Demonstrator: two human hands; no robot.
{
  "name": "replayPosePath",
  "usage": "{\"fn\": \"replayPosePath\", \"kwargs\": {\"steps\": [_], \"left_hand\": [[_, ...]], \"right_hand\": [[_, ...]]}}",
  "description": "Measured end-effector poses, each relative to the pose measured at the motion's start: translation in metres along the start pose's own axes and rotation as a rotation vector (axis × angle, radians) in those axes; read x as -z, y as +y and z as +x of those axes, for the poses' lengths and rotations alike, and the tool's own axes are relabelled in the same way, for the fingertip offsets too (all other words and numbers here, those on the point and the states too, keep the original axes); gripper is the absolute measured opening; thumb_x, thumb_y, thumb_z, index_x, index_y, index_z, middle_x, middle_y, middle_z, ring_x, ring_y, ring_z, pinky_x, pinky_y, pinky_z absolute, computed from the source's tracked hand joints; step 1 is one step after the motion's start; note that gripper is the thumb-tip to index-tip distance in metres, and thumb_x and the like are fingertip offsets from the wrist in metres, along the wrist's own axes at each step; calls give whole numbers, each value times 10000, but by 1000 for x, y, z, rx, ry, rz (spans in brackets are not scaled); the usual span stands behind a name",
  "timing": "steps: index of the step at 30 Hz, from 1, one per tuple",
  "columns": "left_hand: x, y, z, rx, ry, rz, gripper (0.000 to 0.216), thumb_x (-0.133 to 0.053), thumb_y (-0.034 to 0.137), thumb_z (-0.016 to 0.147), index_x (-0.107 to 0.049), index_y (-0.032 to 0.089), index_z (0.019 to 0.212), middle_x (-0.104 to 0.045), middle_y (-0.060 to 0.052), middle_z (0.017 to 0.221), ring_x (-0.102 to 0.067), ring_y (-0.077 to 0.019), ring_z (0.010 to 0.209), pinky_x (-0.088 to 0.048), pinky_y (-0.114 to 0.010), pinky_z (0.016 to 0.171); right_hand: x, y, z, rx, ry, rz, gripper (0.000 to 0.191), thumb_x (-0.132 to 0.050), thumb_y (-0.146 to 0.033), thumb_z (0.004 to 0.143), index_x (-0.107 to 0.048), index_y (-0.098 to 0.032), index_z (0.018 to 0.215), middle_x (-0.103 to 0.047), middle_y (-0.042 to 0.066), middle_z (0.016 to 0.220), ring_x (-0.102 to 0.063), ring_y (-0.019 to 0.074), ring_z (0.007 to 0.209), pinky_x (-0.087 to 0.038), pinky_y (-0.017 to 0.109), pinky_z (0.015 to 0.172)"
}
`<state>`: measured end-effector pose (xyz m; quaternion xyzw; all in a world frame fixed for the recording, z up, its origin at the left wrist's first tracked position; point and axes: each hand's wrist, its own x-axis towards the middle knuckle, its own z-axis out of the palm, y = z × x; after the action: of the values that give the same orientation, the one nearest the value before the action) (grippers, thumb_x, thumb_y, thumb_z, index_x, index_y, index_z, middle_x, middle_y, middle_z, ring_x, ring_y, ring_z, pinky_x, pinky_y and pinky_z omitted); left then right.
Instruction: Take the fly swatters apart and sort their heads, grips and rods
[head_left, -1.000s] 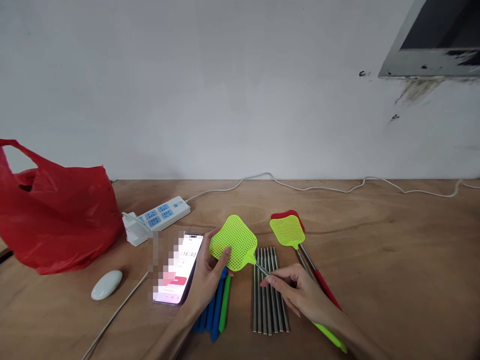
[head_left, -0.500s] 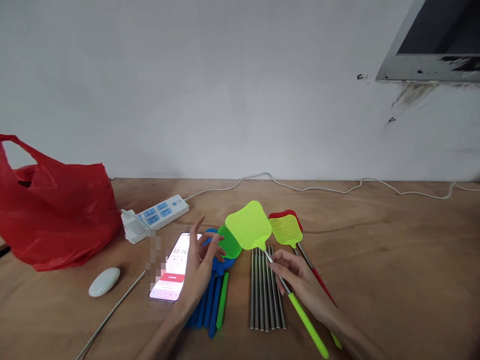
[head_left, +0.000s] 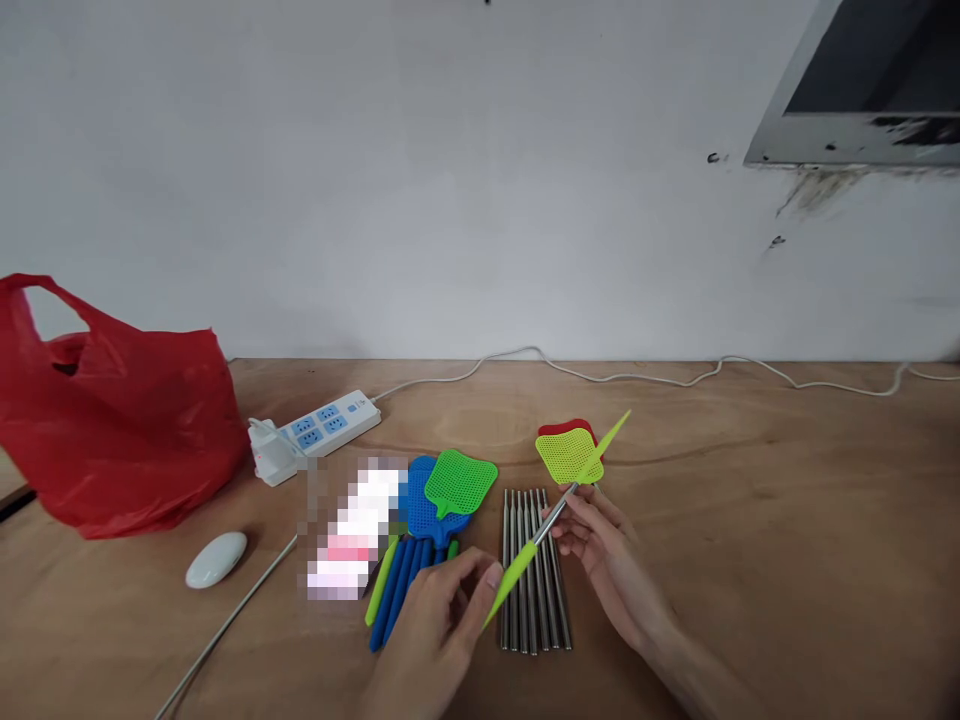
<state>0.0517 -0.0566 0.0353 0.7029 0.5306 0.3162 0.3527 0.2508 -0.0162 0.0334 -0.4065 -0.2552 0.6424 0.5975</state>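
Observation:
A yellow-green fly swatter (head_left: pixel 516 578) with a metal shaft is held slanting in both hands, its head turned edge-on. My right hand (head_left: pixel 604 560) is closed on the shaft just below the head. At the lower end of the handle, my left hand (head_left: pixel 442 620) pinches with thumb and forefinger. Beneath the swatter lies a row of several metal rods (head_left: pixel 525 610). Left of them are blue swatter heads (head_left: pixel 424 510) with a green head (head_left: pixel 461 482) on top, and several blue handles (head_left: pixel 394 590), partly hidden by my left hand. Another yellow-green swatter (head_left: pixel 566 452) overlaps a red one (head_left: pixel 559 427) behind my right hand.
A red plastic bag (head_left: pixel 127 430) stands at the left, near a white power strip (head_left: pixel 330 425). A white mouse-shaped object (head_left: pixel 216 560) and a blurred-out phone (head_left: pixel 360 530) lie on the wooden table (head_left: pixel 787 520). A white cable (head_left: pixel 637 381) runs along the wall.
The held swatter has turned from face-on to edge-on, its head swinging right. My left hand has moved from above the blue swatters down to the handle and taken hold of it.

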Motion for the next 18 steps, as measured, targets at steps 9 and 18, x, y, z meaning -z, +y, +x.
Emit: {"fn": "replayPosePath", "kwargs": {"steps": [9, 18], "left_hand": [[-7, 4, 3, -58, -62, 53, 297, -428, 415, 1030, -608, 219, 898, -655, 8, 783, -616, -169, 710, -431, -236, 646], [-11, 7, 12, -213, -80, 226, 208, -390, 293, 1032, -576, 235, 960, -656, -8, 832, -643, -196, 712, -400, -254, 619]], "right_hand": [[-9, 8, -12, 84, 64, -25, 329, -872, -441, 683, -736, -161, 788, -667, 19, 758, -617, 125, 675, -519, 222, 614], [-7, 27, -25, 150, 258, 139, 319, -933, -379, 584, -752, -179, 755, -676, 19, 799, -562, 107, 644, -504, 210, 556]]}}
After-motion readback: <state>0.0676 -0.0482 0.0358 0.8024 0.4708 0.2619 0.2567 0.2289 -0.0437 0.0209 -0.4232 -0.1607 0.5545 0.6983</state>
